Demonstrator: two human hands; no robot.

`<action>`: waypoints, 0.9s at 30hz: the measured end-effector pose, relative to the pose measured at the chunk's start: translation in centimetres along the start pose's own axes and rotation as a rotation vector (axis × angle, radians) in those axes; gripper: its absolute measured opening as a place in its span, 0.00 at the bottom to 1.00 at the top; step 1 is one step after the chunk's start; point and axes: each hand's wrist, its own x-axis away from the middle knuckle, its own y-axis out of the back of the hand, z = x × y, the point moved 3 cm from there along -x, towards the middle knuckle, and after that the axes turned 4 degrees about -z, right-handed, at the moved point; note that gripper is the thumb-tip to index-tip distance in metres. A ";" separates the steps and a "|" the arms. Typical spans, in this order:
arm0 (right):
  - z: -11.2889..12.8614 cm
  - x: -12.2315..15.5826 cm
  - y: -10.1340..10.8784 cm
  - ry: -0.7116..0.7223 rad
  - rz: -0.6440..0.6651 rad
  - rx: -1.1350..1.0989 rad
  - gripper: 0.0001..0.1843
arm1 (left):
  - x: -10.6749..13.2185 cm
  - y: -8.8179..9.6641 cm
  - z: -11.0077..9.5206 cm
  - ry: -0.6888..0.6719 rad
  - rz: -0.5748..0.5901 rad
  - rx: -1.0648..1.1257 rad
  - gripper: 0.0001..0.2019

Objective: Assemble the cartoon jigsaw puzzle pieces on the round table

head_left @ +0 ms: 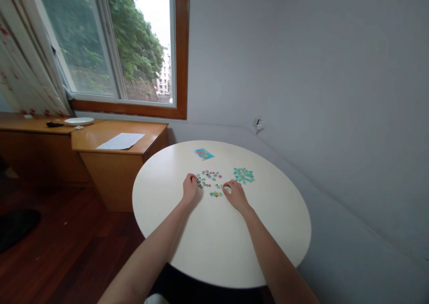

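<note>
Small colourful jigsaw pieces [211, 179] lie scattered on a round cream table [217, 241]. My left hand [190, 188] rests at the left edge of the scatter, fingers curled onto a piece there. My right hand [235, 194] is at the right of the scatter, fingers pinched on a pale piece. Further right lies a separate cluster of teal pieces [244, 175]. A small blue picture card [203, 154] lies at the far side of the table.
A wooden cabinet [114, 170] with a white sheet of paper [121, 141] stands to the left; a white plate [79, 121] sits on the counter under the window. Grey walls close the right side. Dark wood floor at left.
</note>
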 end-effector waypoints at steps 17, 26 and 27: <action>-0.9 -0.3 -0.4 0.027 0.015 -0.075 0.08 | 0.6 -0.4 -0.7 -0.047 0.130 -0.006 0.09; -0.9 -0.4 -0.4 0.022 0.023 -0.136 0.07 | 0.6 -0.3 -0.9 -0.057 0.161 -0.037 0.08; -0.9 -0.4 -0.4 0.020 0.020 -0.147 0.07 | 0.6 -0.3 -1.0 -0.058 0.161 -0.040 0.08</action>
